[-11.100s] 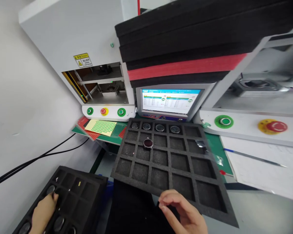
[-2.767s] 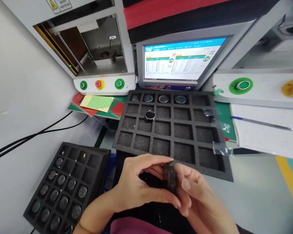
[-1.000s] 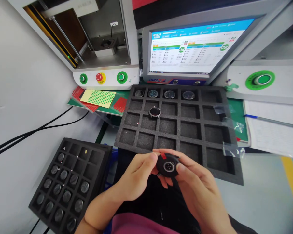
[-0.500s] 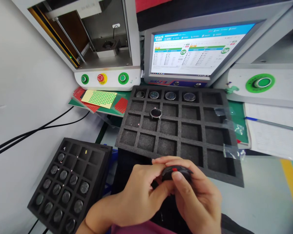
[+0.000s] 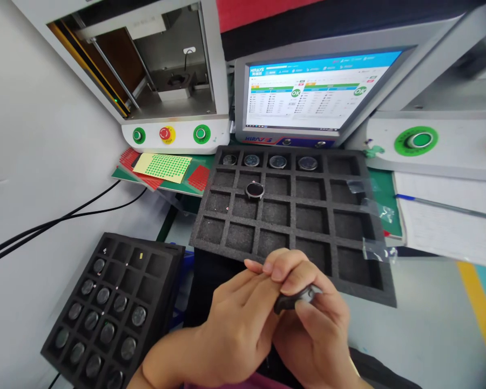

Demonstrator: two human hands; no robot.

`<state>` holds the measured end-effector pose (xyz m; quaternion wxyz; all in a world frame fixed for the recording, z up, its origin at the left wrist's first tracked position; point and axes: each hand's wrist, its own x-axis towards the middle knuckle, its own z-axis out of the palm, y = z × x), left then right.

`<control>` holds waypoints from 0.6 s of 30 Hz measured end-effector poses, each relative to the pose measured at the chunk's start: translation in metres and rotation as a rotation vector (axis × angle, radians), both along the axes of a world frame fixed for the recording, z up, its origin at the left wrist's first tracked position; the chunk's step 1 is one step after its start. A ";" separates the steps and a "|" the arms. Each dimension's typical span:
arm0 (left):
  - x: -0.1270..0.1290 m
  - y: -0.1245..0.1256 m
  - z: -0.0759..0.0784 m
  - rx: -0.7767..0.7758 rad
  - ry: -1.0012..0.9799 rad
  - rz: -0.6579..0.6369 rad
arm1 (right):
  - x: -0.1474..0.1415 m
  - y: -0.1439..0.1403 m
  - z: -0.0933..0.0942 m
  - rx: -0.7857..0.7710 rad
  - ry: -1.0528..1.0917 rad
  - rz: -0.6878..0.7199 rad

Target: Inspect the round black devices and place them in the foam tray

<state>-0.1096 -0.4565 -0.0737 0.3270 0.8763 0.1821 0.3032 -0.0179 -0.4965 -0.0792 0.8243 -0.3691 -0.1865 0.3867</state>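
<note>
A dark round watch (image 5: 295,299) with a grey metal edge is tilted between my two hands, in front of the larger foam tray (image 5: 227,237). My right hand (image 5: 318,324) grips its right side, thumb below and fingers curled over the top. Closed against its left side, my left hand (image 5: 243,319) hides much of the watch, its fingertips tucked under the right fingers. Another watch without straps (image 5: 255,190) rests across a divider of the tray. Several round watches (image 5: 277,161) sit in the tray's back row.
At the lower left, a second foam tray (image 5: 154,249) holds several watches. Behind stand a monitor (image 5: 303,97) and a press-like machine with buttons (image 5: 174,138). Sticker sheets (image 5: 164,167) lie left of the larger tray; a pen (image 5: 445,206) lies on paper at the right.
The watch has turned in my hands, so its metal edge now shows instead of the red mark. My left hand has closed further over it, and my right fingers have curled over the left.
</note>
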 end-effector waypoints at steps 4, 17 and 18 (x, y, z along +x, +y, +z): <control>-0.001 0.001 0.000 0.042 -0.008 0.022 | 0.003 -0.002 -0.005 0.054 -0.054 0.050; -0.003 0.004 0.008 -0.281 -0.007 0.057 | 0.012 -0.014 -0.025 0.102 -0.431 0.112; -0.003 0.004 0.008 -0.285 -0.009 0.050 | 0.011 -0.013 -0.025 0.108 -0.460 0.086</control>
